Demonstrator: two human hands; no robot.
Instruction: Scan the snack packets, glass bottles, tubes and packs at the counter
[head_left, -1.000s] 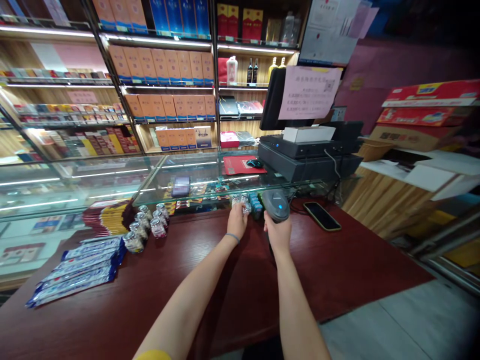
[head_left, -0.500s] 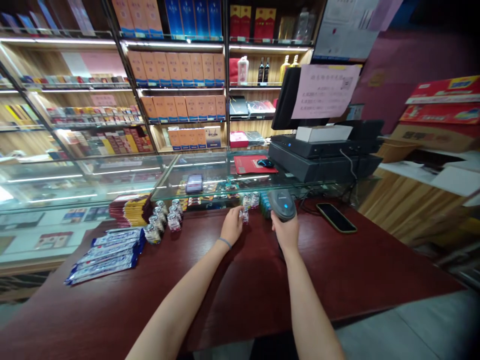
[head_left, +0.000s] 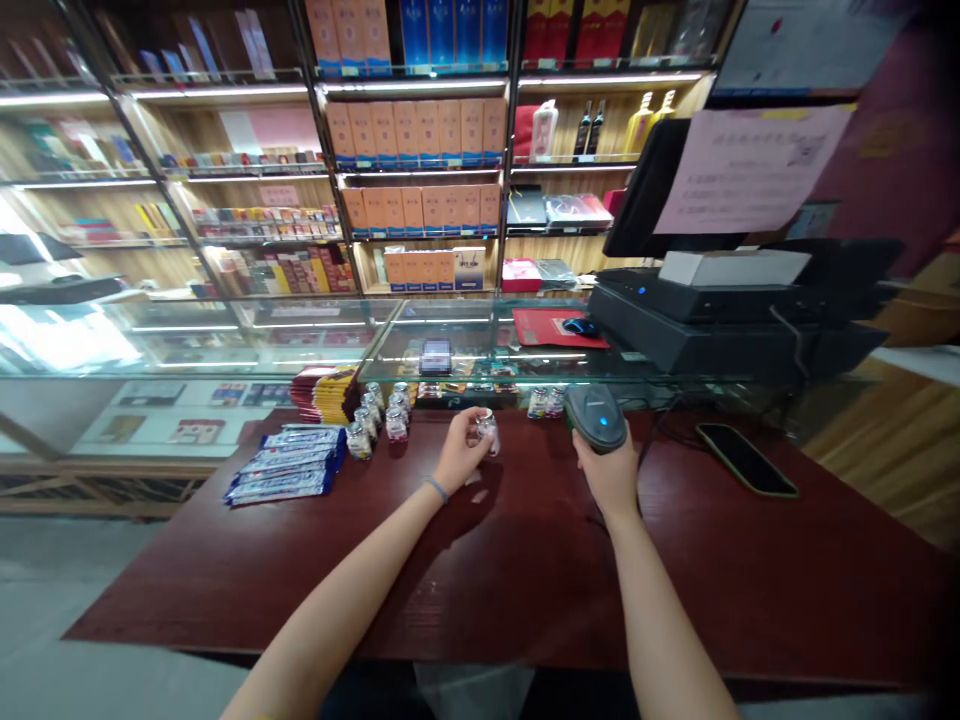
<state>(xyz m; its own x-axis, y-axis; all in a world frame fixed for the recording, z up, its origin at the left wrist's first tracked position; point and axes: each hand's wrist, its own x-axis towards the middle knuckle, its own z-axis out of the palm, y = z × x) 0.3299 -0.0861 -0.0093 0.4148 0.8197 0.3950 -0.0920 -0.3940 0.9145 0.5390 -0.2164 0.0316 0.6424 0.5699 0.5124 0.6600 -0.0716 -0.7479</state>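
Observation:
My left hand point(head_left: 463, 448) is closed around a small clear jar point(head_left: 487, 426) with a silvery lid, just over the dark red counter point(head_left: 480, 560). In my right hand point(head_left: 611, 475) is a grey barcode scanner point(head_left: 596, 415) with a blue light, its head pointing away from me. Two similar small jars point(head_left: 546, 402) stand between my hands, close to the scanner. Further left, several more jars point(head_left: 379, 415) are lined up in rows. Beside them lie a fan of blue-and-white packets point(head_left: 289, 462) and a stack of maroon-and-yellow packets point(head_left: 324, 393).
A phone point(head_left: 746, 460) lies at the right, near loose cables. Behind the counter runs a glass display case point(head_left: 480, 340) with a mouse point(head_left: 580, 327) on a red mat. A monitor and a dark cash register point(head_left: 720, 325) stand at the right. Stocked shelves point(head_left: 420, 180) fill the back.
The view has swung left. My left hand has moved left with the jar, away from the two standing jars. My right hand still holds the scanner.

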